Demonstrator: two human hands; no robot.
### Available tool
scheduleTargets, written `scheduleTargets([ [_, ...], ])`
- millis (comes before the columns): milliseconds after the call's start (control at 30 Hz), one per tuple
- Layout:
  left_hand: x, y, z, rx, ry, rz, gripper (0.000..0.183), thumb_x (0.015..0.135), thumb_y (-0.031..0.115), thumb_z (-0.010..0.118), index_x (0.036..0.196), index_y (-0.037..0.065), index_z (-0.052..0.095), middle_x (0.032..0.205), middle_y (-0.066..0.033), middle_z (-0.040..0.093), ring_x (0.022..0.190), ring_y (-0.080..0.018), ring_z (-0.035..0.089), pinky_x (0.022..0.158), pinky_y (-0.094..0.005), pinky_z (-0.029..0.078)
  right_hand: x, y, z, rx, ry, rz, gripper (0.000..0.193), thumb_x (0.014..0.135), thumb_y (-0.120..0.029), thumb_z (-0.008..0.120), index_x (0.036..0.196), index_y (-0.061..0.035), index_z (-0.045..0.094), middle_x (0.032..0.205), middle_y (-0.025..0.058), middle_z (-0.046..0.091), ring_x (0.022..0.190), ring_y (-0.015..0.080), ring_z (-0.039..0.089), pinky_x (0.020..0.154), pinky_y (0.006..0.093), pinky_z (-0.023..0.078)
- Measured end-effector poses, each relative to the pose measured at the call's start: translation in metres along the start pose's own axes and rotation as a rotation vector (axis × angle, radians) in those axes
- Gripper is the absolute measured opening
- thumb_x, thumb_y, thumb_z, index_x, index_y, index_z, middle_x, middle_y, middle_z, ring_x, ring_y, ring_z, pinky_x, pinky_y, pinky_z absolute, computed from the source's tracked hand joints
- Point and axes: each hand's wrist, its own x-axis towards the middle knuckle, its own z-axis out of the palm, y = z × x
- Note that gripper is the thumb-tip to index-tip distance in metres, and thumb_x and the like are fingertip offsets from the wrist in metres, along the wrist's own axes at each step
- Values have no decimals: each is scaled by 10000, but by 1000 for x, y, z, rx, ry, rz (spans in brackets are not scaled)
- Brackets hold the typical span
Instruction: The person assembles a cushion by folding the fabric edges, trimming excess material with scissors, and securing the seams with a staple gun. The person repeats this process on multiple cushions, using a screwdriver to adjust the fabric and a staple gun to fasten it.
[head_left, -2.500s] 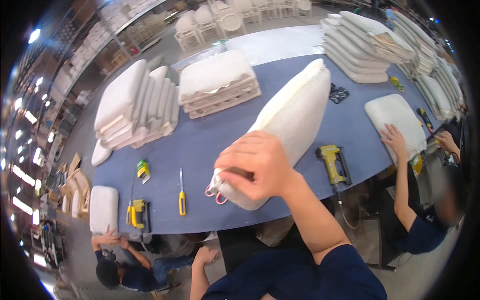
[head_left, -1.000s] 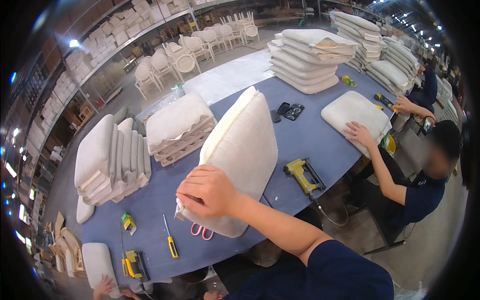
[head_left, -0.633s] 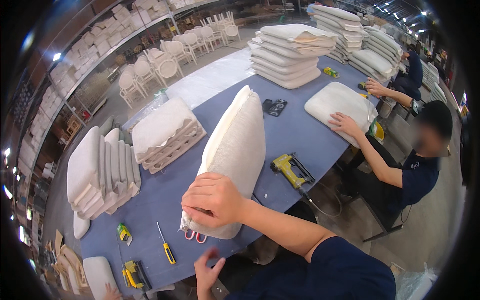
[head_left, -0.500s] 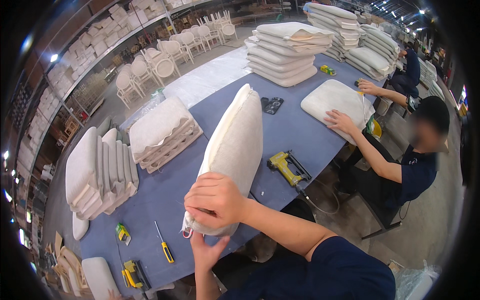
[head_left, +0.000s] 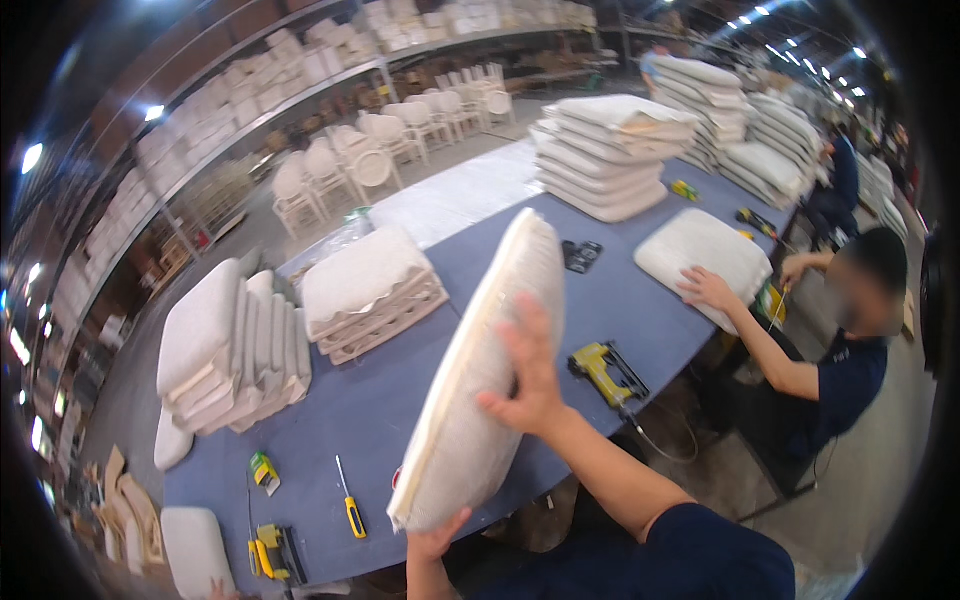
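A grey fabric seat cushion (head_left: 475,430) with a pale edge stands tilted on end above the blue-grey table. My left hand (head_left: 437,537) grips its lower edge from beneath, the fingers partly hidden. Against the cushion's right side lies my right hand (head_left: 530,368), its fingers spread and slightly blurred. Part of a small red ring (head_left: 397,478) shows beside the cushion. A yellow-handled screwdriver (head_left: 352,508) rests on the table to the left. Right of the cushion lies a yellow and black staple gun (head_left: 608,375) with a hose attached.
Cushion stacks (head_left: 225,345) line the left, with more fabric-covered pieces (head_left: 375,285) beside them and a tall stack (head_left: 610,160) at the back. Another yellow-black staple gun (head_left: 278,555) lies at lower left. A co-worker (head_left: 840,340) at right touches a flat cushion (head_left: 700,260).
My right hand has gone from the cushion's near end up to its right side, fingers now spread. The cushion has turned and shifted. The co-worker's far hand has drawn back, and the view has swung.
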Motion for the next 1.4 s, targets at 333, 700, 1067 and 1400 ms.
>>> scheduleTargets([
  [333,-97,-9,-78,18,-350,-413,599,1076,119,702,1634,-9,525,1619,-133,600,1447,-233,599,1227,-385,452,24,28,-46,766,309,722,737,1181,-604,294,1551,-20,549,1355,118,675,1266,221,638,1104,372,513],
  [700,-29,41,9,-155,-196,-579,750,1196,515,445,1745,15,339,1799,-169,356,1666,-289,320,1355,-404,247,37,5,-44,859,385,761,711,1203,-563,259,1566,-32,562,1469,117,658,1343,245,624,1176,397,478],
  [1067,-5,46,22,-27,-334,-531,844,1121,512,542,1743,-6,306,1762,-168,380,1620,-304,370,1331,-420,282,47,0,-26,909,264,680,674,1204,-575,284,1562,-75,560,1392,68,660,1227,167,646,1098,337,515],
  [1400,-10,47,-2,-137,-45,-266,905,1030,464,687,1711,-26,349,1683,-176,465,1543,-301,456,1281,-424,355,65,-22,15,774,78,499,606,1207,-454,350,1555,3,544,1495,161,632,1383,264,590,1208,391,418],
])
